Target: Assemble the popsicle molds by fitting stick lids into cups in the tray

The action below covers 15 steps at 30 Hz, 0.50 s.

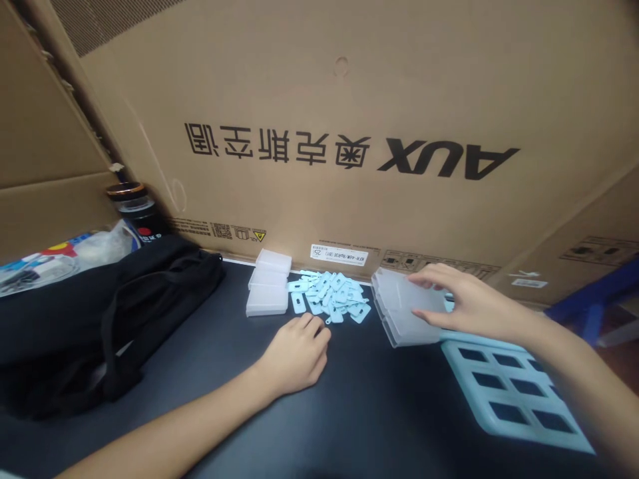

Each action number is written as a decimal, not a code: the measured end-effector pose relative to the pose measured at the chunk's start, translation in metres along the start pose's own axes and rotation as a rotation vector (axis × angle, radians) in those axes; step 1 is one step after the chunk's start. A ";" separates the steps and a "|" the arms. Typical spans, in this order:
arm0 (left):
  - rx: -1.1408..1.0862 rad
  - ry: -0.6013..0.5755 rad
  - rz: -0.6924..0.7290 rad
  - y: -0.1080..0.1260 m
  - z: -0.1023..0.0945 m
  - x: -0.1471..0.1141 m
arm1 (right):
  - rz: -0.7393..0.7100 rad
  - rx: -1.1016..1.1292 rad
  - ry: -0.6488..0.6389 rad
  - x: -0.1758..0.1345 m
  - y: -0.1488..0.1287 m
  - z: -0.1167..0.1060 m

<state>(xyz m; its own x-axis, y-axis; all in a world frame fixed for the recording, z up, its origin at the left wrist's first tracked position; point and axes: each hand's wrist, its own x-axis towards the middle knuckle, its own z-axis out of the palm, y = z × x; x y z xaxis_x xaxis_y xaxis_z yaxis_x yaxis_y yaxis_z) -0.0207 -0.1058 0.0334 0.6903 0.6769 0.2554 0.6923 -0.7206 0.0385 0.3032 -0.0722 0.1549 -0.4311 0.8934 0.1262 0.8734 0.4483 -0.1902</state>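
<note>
My right hand (452, 296) grips a translucent plastic case (402, 303) at the right of the black table, thumb on the near side and fingers on the far side. More than one layer of case shows at its left edge. My left hand (298, 352) rests on the tabletop with its fingers curled in, just in front of a pile of light blue plastic tags (332, 296) with rectangular cut-outs. I see nothing in its fingers. Left of the pile lie more translucent cases (268, 299), overlapping in a row.
Light blue plastic frames (499, 412) with rectangular openings lie under my right forearm. A black cloth bag (150, 319) covers the left side, with a dark cup (142, 213) and a plastic bag (100, 246) behind. A large cardboard box (299, 80) stands along the back.
</note>
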 end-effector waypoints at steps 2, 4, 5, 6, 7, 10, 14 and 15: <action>0.013 0.002 0.001 0.001 0.000 0.000 | -0.047 0.022 0.029 0.010 -0.022 0.001; 0.027 0.005 -0.002 0.002 0.000 0.000 | -0.142 0.027 0.050 0.031 -0.052 0.007; 0.032 0.007 -0.003 0.002 0.000 0.000 | -0.183 0.019 0.059 0.044 -0.069 0.012; 0.035 0.009 -0.003 0.003 0.000 0.000 | -0.230 0.004 0.064 0.059 -0.085 0.019; 0.037 0.013 -0.003 0.003 0.000 -0.001 | -0.283 -0.011 0.057 0.073 -0.101 0.027; 0.037 0.022 -0.003 0.003 0.001 -0.002 | -0.382 -0.056 0.099 0.114 -0.144 0.056; 0.013 0.016 -0.004 0.001 0.002 -0.002 | -0.420 -0.062 0.140 0.149 -0.177 0.088; 0.004 0.012 0.001 0.000 0.002 -0.002 | -0.423 -0.064 0.151 0.155 -0.182 0.094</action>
<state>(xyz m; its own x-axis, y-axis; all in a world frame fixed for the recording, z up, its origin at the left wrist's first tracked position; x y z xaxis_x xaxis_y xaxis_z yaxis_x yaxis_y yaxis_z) -0.0217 -0.1071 0.0314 0.6886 0.6741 0.2673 0.6923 -0.7208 0.0345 0.0565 -0.0123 0.1180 -0.7195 0.6158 0.3211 0.6419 0.7662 -0.0311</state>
